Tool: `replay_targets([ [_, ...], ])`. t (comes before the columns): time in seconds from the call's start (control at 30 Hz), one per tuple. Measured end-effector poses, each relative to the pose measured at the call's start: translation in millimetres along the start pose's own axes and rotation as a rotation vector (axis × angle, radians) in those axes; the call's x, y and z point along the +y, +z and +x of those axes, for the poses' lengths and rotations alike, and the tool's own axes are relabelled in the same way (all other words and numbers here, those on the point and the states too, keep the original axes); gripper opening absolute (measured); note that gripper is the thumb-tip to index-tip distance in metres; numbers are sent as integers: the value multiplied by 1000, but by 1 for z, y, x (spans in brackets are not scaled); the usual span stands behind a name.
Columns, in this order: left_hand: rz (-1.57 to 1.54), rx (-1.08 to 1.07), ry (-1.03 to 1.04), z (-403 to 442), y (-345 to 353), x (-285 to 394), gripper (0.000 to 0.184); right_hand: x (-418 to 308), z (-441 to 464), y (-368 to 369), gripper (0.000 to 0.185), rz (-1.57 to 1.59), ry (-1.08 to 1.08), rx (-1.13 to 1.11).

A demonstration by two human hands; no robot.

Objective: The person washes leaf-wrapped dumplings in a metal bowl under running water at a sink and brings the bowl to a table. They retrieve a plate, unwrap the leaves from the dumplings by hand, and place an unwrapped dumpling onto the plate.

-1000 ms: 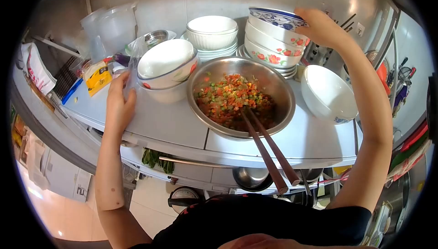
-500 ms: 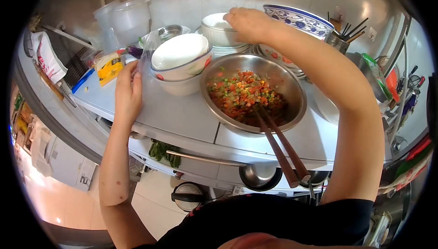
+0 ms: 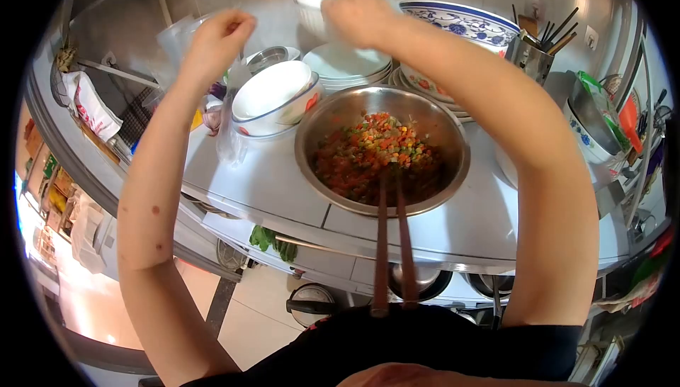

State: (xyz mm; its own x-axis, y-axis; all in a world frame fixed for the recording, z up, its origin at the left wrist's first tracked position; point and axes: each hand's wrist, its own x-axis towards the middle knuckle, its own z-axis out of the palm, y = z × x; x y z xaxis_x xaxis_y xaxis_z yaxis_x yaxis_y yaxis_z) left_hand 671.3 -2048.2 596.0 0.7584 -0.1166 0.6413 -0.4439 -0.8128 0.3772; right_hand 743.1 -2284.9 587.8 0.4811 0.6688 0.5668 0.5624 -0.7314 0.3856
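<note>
Bowl (image 3: 309, 13) in closed right grip (image 3: 358, 21)

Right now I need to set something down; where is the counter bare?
Bare counter shows in front of the flowered bowls, left of the steel bowl, and between that bowl and the right arm. Behind is crowded: stacked plates, a blue-patterned bowl, and the right hand holding a white bowl.

White counter (image 3: 276, 181) bearing a metal bowl (image 3: 307, 167), stacked plates (image 3: 345, 63) and stacked flower-patterned bowls (image 3: 283, 112).
</note>
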Motion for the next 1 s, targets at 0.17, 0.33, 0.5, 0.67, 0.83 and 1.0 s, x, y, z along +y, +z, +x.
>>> replay_targets([
  [0.17, 266, -595, 100, 44, 29, 43, 31, 25, 29, -62, 21, 78, 90, 244],
  [0.33, 560, -961, 309, 60, 92, 66, 29, 29, 7, -105, 19, 62, 71, 204],
  [0.5, 829, -1026, 361, 59, 145, 63, 23, 35, -14, -113, 18, 125, 28, 258],
  [0.67, 811, -916, 457, 60, 154, 55, 18, 44, -18, -113, 18, 99, 6, 320],
  [0.83, 825, -806, 439, 62, 129, 57, 16, 48, -23, -117, 20, 109, 21, 374],
  [1.0, 526, -527, 181, 69, 89, 50, 15, 46, -30, -126, 21, 140, 72, 325],
])
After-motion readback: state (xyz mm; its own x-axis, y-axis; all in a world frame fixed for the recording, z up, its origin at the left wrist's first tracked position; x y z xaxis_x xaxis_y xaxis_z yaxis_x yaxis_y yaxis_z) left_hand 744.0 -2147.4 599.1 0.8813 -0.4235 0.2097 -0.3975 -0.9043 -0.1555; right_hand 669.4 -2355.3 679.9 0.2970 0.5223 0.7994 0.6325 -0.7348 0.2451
